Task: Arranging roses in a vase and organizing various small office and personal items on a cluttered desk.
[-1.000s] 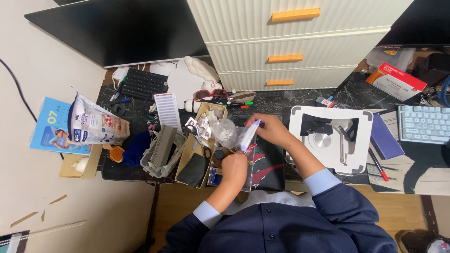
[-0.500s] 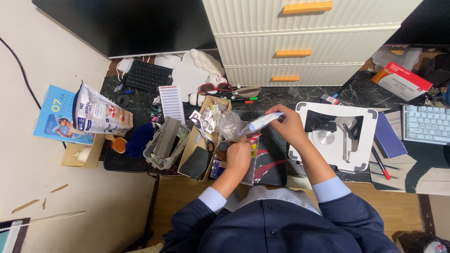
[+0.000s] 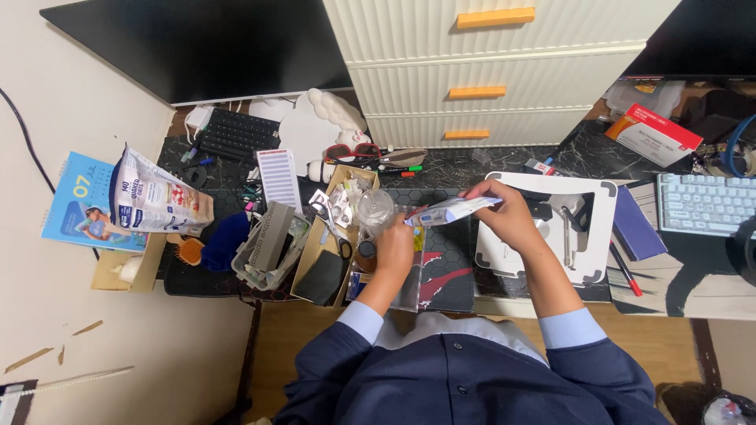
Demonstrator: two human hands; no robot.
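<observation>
From my feed I look straight down on a dark marble-patterned desk crowded with clutter, pushed against a cream chest of drawers with orange handles. My right hand has its fingers clenched round a small white foil pouch, held tilted with its open end pointing left. My left hand is wrapped round a clear plastic jar, which stands just under the pouch's mouth; pouch and jar look to be touching or nearly so, though I cannot tell which.

Below the left fingers lies a dark hexagon-patterned mat with a red and white corner. Just left of them sits an open cardboard box holding scissors and odd bits, and further left a clear tub. Right of the right fingers is a white laptop stand, then a navy notebook and a pale keyboard. Beyond the fingers, toward the drawers, are red sunglasses and a black keyboard.

At the far left edge an oats bag leans over a blue calendar. The wall on the left is plain beige, and wooden floor shows beneath the desk.
</observation>
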